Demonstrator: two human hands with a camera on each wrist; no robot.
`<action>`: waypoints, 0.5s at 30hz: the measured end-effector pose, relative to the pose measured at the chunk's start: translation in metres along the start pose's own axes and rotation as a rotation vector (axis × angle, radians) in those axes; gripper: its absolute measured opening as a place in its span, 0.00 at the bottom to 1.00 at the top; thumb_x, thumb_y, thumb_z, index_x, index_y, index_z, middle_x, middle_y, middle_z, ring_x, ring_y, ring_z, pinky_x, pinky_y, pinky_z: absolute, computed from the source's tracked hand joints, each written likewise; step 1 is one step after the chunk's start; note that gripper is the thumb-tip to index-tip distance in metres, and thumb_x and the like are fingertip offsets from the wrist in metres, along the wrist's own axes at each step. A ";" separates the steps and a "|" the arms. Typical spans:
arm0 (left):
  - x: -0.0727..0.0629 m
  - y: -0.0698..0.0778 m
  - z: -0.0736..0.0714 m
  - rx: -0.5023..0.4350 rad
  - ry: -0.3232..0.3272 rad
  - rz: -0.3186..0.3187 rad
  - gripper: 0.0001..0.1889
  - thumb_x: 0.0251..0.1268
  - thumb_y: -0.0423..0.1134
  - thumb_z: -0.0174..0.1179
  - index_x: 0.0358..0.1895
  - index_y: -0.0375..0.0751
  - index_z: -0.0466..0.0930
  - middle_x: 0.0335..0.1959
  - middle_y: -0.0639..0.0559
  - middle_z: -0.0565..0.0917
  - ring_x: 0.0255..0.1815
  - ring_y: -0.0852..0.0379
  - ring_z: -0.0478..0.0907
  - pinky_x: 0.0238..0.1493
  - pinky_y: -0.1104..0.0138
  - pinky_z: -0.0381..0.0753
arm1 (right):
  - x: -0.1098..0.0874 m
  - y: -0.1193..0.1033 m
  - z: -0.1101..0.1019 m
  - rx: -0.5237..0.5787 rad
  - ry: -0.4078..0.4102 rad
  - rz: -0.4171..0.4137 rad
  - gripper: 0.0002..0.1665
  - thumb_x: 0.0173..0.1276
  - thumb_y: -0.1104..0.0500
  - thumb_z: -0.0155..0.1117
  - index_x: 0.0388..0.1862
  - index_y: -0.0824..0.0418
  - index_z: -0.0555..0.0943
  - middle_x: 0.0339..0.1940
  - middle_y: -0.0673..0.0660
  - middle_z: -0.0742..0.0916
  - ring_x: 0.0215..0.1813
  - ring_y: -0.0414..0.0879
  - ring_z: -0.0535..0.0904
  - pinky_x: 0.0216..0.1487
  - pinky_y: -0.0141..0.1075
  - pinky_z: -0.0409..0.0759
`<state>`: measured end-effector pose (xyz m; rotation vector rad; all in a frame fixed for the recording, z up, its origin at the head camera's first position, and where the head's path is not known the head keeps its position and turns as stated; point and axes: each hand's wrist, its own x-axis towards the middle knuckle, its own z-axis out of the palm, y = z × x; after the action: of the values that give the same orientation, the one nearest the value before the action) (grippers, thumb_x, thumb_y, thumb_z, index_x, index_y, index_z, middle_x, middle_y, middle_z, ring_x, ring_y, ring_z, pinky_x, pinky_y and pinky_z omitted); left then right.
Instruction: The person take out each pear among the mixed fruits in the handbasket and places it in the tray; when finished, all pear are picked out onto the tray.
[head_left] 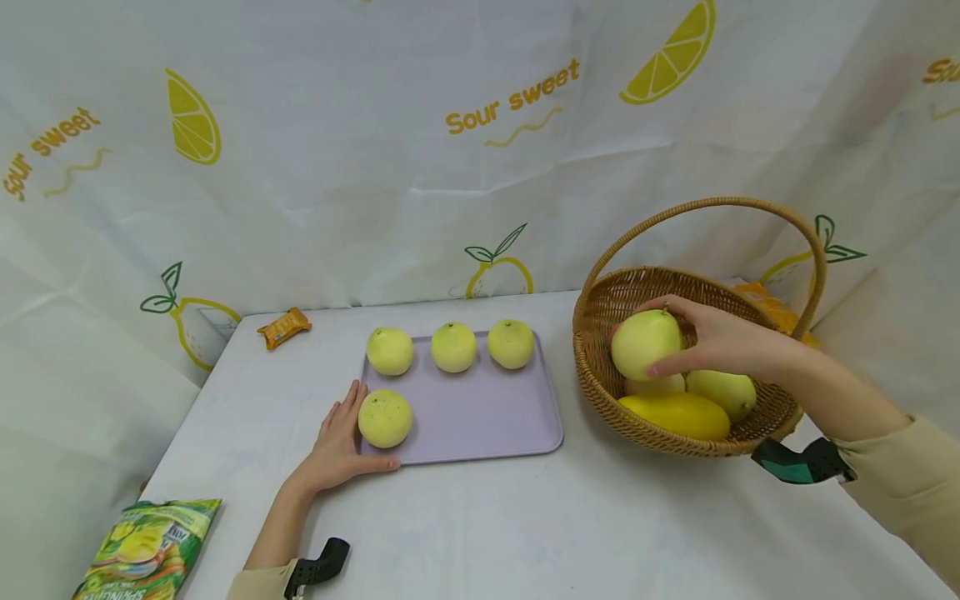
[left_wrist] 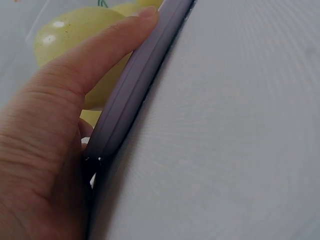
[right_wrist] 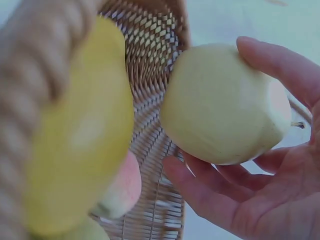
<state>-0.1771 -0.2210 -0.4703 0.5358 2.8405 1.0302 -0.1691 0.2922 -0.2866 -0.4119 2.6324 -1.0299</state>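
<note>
My right hand [head_left: 693, 337] holds a yellow-green pear [head_left: 647, 344] above the wicker basket [head_left: 600, 392], thumb on one side and fingers on the other. Its short stem shows in the right wrist view, where the pear [right_wrist: 225, 105] is near the basket wall. At the near left corner of a lilac tray [head_left: 480, 417], my left hand [head_left: 339, 446] rests with fingers spread along the side and the thumb against the front rim. Beside it on the tray sits a pear [head_left: 385, 418]. Along the back stand three more pears, left [head_left: 390, 351], middle [head_left: 453, 347] and right [head_left: 511, 343].
Inside the basket lie a long yellow fruit [head_left: 678, 415], another green pear [head_left: 723, 392] and a pinkish fruit [right_wrist: 122, 187]. The basket's tall handle [head_left: 705, 202] arches over it. An orange packet [head_left: 284, 328] lies back left, a green snack bag [head_left: 150, 550] front left.
</note>
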 end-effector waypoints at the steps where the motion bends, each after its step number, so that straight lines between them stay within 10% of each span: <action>1: 0.000 0.000 0.000 0.001 0.001 0.003 0.69 0.40 0.59 0.76 0.77 0.31 0.39 0.78 0.34 0.39 0.77 0.33 0.34 0.71 0.40 0.33 | -0.001 -0.001 0.002 -0.001 0.002 -0.005 0.44 0.60 0.51 0.73 0.70 0.58 0.62 0.56 0.61 0.77 0.49 0.52 0.75 0.44 0.42 0.78; 15: 0.000 0.001 0.000 0.008 -0.004 0.007 0.68 0.40 0.59 0.76 0.77 0.30 0.39 0.78 0.33 0.38 0.77 0.33 0.35 0.72 0.41 0.33 | -0.009 -0.008 0.032 0.208 0.098 0.101 0.57 0.64 0.51 0.69 0.79 0.65 0.44 0.67 0.71 0.67 0.61 0.63 0.67 0.56 0.52 0.72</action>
<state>-0.1772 -0.2203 -0.4699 0.5477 2.8422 1.0183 -0.1480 0.2703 -0.3020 -0.1842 2.5644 -1.3033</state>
